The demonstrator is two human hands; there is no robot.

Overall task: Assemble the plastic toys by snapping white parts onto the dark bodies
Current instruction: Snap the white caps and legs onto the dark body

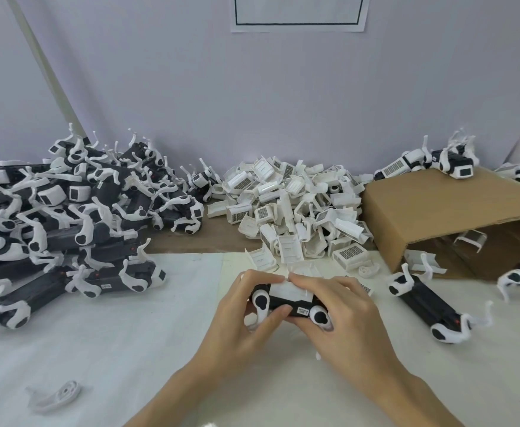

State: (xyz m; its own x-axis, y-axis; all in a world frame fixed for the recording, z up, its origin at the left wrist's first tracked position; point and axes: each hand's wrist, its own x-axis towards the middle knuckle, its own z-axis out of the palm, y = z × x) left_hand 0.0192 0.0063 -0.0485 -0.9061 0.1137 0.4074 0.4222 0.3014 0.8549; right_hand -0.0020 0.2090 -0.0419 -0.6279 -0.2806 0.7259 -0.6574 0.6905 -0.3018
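Step in hand: seating a white cover onto the top of a dark toy body, held at centre front, just above the table.

Left hand: curled round the left end of the body, thumb lying along its near side by the small label; gripping it.

Right hand: wrapped round the right end, fingers laid over the far edge of the cover, pressing it down; gripping body and cover together.

Fit so far: the cover lies flat and roughly centred between the two white leg pieces at the ends. Whether its clips have caught cannot be told; the far edge is hidden under the fingers.

Doing it well: probably square the cover to the body first, then press evenly along both long edges rather than at one corner, so that it does not tilt and jam. Thumbs below give counter-pressure. Keep fingers off the thin white legs, which look easy to bend.

Supply: pile of loose white covers just behind the hands, within easy reach; bodies with legs but seemingly no cover lie at the right, by an open cardboard box.

Finished stock, likely: big heap of dark-and-white toys at the left, well apart from the hands.

Stray: one loose white leg piece on the table, near left.
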